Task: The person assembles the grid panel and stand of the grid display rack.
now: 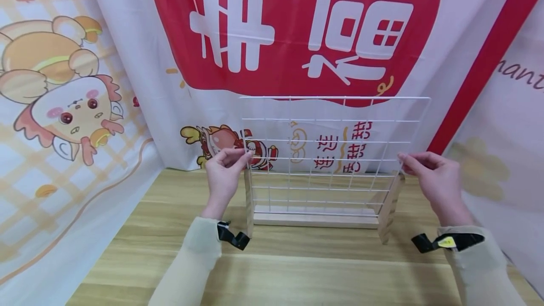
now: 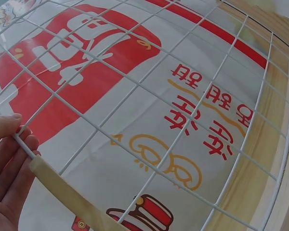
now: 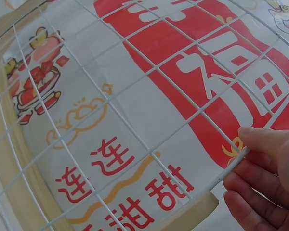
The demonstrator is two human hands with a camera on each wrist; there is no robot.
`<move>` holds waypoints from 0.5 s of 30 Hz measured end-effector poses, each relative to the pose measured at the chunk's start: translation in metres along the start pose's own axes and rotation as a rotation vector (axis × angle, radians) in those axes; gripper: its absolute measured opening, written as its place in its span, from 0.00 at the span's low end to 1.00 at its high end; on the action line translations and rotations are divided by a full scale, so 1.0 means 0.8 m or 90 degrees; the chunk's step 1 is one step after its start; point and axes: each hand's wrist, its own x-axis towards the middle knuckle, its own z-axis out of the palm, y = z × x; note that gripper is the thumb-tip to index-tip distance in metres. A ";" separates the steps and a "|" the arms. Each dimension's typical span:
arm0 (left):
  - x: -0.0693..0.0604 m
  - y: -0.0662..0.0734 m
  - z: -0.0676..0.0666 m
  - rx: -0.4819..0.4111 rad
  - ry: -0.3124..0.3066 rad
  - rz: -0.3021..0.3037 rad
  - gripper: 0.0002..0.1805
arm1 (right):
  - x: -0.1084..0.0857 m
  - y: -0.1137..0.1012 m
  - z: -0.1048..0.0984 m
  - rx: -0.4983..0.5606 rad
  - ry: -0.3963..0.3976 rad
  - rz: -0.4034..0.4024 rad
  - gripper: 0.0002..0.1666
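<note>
A white wire grid panel (image 1: 331, 141) stands upright in a pale wooden frame with two side posts and a bottom bar (image 1: 314, 220). My left hand (image 1: 226, 174) pinches the grid's left edge wire just above the left post (image 1: 249, 202); in the left wrist view the thumb and fingers (image 2: 12, 159) close around that wire. On the other side, my right hand (image 1: 437, 178) pinches the right edge wire above the right post (image 1: 391, 209). The right wrist view shows that thumb and the fingers (image 3: 260, 178) on the wire beside the post's rounded top (image 3: 195, 211).
The frame stands on a wood-grain table (image 1: 297, 273). Behind it hangs a white cloth with a large red printed patch (image 1: 293, 27), and a cartoon-printed cloth (image 1: 63, 84) hangs at left. Black straps (image 1: 233, 236) circle both wrists.
</note>
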 end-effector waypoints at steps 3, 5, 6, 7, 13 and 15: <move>-0.002 -0.002 0.000 0.018 0.003 0.003 0.13 | -0.001 0.003 0.002 0.002 0.005 -0.003 0.32; -0.002 -0.003 0.000 0.028 0.004 0.005 0.14 | -0.002 0.004 0.002 0.005 0.009 -0.005 0.33; -0.002 -0.003 0.000 0.030 0.004 0.004 0.14 | -0.002 0.004 0.003 0.007 0.010 -0.004 0.33; -0.002 -0.003 0.000 0.035 0.004 0.003 0.14 | -0.002 0.005 0.003 0.007 0.011 -0.003 0.33; 0.000 -0.001 0.001 0.056 0.008 -0.009 0.12 | -0.001 0.008 0.005 0.002 0.015 0.004 0.33; 0.001 -0.001 0.001 0.062 0.008 -0.018 0.11 | -0.002 0.009 0.005 0.001 0.022 0.002 0.33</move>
